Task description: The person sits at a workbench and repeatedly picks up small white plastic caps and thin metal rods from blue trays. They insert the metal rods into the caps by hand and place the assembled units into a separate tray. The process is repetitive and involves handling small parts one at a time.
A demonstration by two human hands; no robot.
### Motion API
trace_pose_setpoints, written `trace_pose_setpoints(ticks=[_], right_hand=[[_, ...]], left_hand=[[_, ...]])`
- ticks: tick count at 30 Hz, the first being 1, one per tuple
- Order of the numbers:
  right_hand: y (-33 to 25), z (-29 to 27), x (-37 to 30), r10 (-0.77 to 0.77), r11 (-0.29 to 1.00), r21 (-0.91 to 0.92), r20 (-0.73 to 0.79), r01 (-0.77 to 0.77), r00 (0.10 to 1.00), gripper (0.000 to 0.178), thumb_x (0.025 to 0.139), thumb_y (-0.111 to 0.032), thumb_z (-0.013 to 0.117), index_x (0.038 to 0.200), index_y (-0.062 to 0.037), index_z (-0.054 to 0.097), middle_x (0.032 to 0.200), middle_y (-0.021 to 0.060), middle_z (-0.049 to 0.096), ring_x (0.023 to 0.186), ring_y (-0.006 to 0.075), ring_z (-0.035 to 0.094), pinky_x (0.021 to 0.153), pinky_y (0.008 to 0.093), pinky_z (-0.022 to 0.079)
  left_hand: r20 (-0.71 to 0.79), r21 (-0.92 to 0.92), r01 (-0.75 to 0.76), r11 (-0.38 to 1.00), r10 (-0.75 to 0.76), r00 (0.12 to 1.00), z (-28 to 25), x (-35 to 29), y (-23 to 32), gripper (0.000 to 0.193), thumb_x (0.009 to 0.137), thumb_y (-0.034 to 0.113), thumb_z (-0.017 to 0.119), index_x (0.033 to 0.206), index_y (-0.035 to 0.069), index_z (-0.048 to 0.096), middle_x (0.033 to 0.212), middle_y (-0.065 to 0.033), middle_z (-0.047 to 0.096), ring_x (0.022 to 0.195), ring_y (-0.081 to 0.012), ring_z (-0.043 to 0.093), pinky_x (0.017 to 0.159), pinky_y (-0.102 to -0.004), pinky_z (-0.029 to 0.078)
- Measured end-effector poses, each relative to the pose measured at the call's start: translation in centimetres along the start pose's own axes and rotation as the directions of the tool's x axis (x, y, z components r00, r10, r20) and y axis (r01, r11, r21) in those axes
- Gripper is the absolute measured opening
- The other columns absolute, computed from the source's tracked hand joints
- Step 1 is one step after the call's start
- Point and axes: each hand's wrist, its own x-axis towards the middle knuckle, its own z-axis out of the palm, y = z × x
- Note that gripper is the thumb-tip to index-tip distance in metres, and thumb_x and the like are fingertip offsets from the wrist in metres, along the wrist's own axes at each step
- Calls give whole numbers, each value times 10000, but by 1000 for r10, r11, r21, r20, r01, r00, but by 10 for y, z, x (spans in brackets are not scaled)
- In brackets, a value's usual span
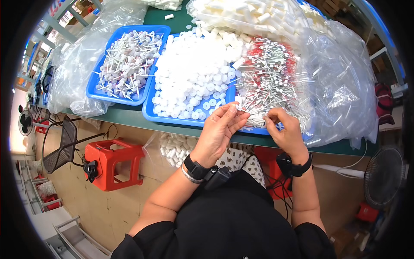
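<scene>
My left hand (217,134) is closed in a pinch on a small white foam cylinder (238,100) over the front edge of the blue trays. Close by on the right, the fingertips of my right hand (286,133) are pressed together above the heap of thin pins (269,82) with white ends and some red parts. What sits in that right pinch is too small to make out. Left of the pins, a blue tray (172,120) holds many translucent white discs (207,93) with centre holes.
Assembled disc-and-stick pieces (127,64) fill another blue tray (91,93) at the left. Behind lies a clear bag of white cylinders (258,15). Plastic sheeting (345,86) covers the table's right end. A red stool (110,166) and a fan (383,177) stand below.
</scene>
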Motion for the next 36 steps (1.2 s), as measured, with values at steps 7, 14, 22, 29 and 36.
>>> trace_pose_setpoints(ticks=[7,14,22,29,36], right_hand=[[-5,-1,-3,-41,999,13,-35,41,999,142,812,31,649,924,-9,571,772,113,648,658,215,662,593,301,517],[-9,0,-4,-53,998,-45,-73,50,996,138,822,17,657,930,-4,574,782,108,638,644,215,652,572,307,509],[-14,11,-2,-11,997,74,-29,13,1000,69,901,-40,610,939,1,568,727,97,623,588,179,622,529,282,485],[-21,8,3,400,565,569,444,-597,802,221,1018,-185,462,960,-2,571,707,51,624,544,67,577,484,196,436],[-43,20,3,292,831,432,198,-351,936,262,1015,-160,446,1198,6,532,834,83,680,666,109,634,608,246,515]], left_hand=[[37,0,-17,1000,17,999,3,3,-6,208,950,185,602,1092,34,601,1044,-121,653,1026,-217,643,886,-291,544],[36,34,-47,998,46,998,0,4,-7,206,946,184,608,1088,35,609,1031,-118,657,1008,-214,650,885,-288,542],[69,90,1,996,-7,998,4,-1,-11,266,946,161,608,1153,-4,587,1047,-116,653,991,-200,650,878,-285,537],[105,182,12,983,-32,994,5,-5,-10,287,940,154,620,1174,-9,587,1061,-77,638,946,-145,626,827,-271,508],[60,216,-201,955,192,980,-7,4,31,276,936,222,637,1115,15,603,967,-15,632,851,-91,576,737,-227,474]])
